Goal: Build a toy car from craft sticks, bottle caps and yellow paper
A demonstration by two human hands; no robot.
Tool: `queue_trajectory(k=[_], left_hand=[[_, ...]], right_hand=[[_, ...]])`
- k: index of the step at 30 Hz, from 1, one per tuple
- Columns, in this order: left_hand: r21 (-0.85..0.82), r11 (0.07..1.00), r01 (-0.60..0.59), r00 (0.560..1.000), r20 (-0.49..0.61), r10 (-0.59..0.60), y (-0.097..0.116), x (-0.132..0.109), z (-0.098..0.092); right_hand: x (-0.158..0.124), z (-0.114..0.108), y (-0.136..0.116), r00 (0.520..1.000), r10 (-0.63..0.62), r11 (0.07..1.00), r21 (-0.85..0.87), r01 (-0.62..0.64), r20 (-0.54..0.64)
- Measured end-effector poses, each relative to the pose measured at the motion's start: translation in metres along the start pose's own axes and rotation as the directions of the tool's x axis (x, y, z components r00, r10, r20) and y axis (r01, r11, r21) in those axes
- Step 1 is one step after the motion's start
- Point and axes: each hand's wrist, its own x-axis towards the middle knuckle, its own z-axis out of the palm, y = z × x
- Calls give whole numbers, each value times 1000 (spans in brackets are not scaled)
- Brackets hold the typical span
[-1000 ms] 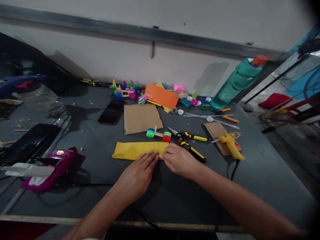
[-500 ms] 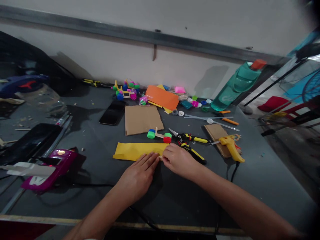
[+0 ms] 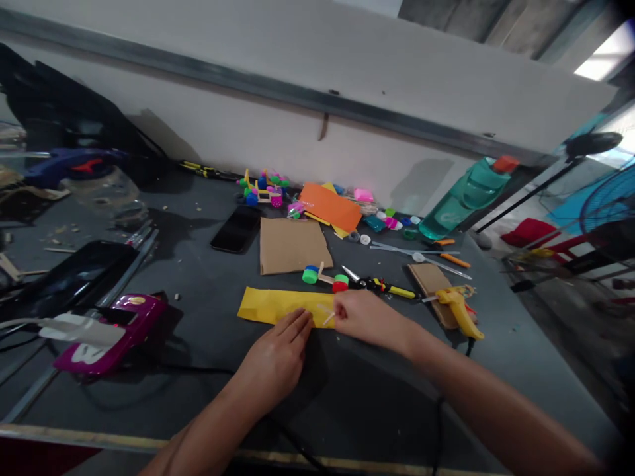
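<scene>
A strip of yellow paper [image 3: 278, 306] lies flat on the dark work table [image 3: 377, 390]. My left hand [image 3: 275, 357] rests with its fingertips on the strip's near edge and holds nothing. My right hand [image 3: 364, 318] sits at the strip's right end, its curled fingers against thin pale wooden sticks [image 3: 326, 314] lying crossed there. Whether those fingers grip the sticks is hidden. Just beyond my right hand lie a toy axle with green, blue and red bottle-cap wheels [image 3: 322, 276] and yellow-and-black handled snips [image 3: 380, 287].
Behind the strip lie a brown cardboard sheet [image 3: 292, 246] and a black phone [image 3: 237, 228]. A yellow glue gun [image 3: 456, 312] stands on the right, with its black cord passing near my right forearm. A purple device [image 3: 112, 334] sits on the left.
My right hand has drawn back rightward from my left hand, and crossed sticks now show at the strip's end. The whole view has shifted, with the table items lower and further right.
</scene>
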Motion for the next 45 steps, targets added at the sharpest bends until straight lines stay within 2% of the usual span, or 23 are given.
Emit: queue_trajectory(k=[2, 4, 6, 8, 11, 12, 15, 18, 20, 22, 24, 25, 26, 27, 28, 29, 30, 32, 35, 37, 40, 45], left_hand=[[-10, 1000, 7, 1000, 7, -6, 0, 0, 0], [-14, 1000, 11, 1000, 2, -11, 0, -1, 0], [-10, 1000, 19, 1000, -8, -19, -1, -1, 1], [-4, 1000, 22, 1000, -19, -22, -1, -1, 2], [-4, 1000, 17, 1000, -12, -17, 0, -1, 2], [-4, 1000, 17, 1000, -6, -17, 0, 0, 2], [2, 1000, 17, 1000, 14, -17, 0, 0, 1], [-11, 1000, 9, 1000, 26, -9, -1, 0, 1], [-20, 1000, 7, 1000, 23, -6, -1, -1, 1], [-18, 1000, 2, 1000, 13, -1, -2, -1, 1], [-6, 1000, -2, 1000, -8, 2, -3, 0, 0], [-2, 1000, -1, 1000, -18, 1, -3, 0, -1], [5, 1000, 5, 1000, -28, -5, -4, 1, -3], [18, 1000, 24, 999, -41, -23, -4, 2, -6], [38, 997, 60, 997, -56, -58, -5, 3, -8], [62, 992, 114, 992, -69, -110, -6, 4, -11], [89, 980, 177, 982, -79, -170, -6, 5, -14], [131, 949, 287, 957, -79, -278, -8, 5, -19], [116, 945, 306, 952, -21, -305, -15, 0, -25], [45, 963, 267, 963, 20, -268, -23, -7, -28], [-98, 966, 241, 970, 42, -238, -36, -18, -33], [-284, 918, 276, 961, 64, -269, -51, -24, -35]], right_hand=[[6, -20, 21, 989, 128, 983, 146, -116, -76], [17, -42, 46, 957, 240, 964, 157, -215, -163], [26, -60, 67, 918, 305, 947, -24, -321, -252], [30, -67, 73, 893, 318, 904, -183, -387, -318], [21, -50, 46, 885, 255, 908, -218, -358, -389], [15, -37, 30, 900, 234, 936, -167, -311, -367], [2, 7, -17, 979, 132, 984, -101, -149, -158], [3, 31, -36, 988, 86, 980, -165, -107, -128], [7, 24, -27, 987, 104, 983, -139, -122, -125], [9, 2, -5, 974, 151, 983, -79, -166, -171], [7, -24, 19, 918, 213, 961, -97, -259, -335], [4, -33, 28, 874, 208, 943, -149, -299, -439], [0, -38, 34, 833, 194, 928, -178, -327, -517], [-4, -38, 36, 820, 159, 931, -194, -310, -549], [-8, -34, 33, 830, 116, 948, -189, -257, -546], [-12, -24, 28, 859, 68, 972, -160, -172, -507], [-16, -12, 20, 899, 16, 993, -100, -67, -437], [-21, 17, 4, 939, -59, 998, -4, 61, -339], [-23, 47, -7, 946, -153, 985, 32, 169, -285], [-23, 52, -4, 937, -202, 976, 23, 217, -286], [-24, 50, 6, 924, -226, 963, 74, 260, -307], [-23, 48, 14, 950, -91, 950, 259, 173, -298]])
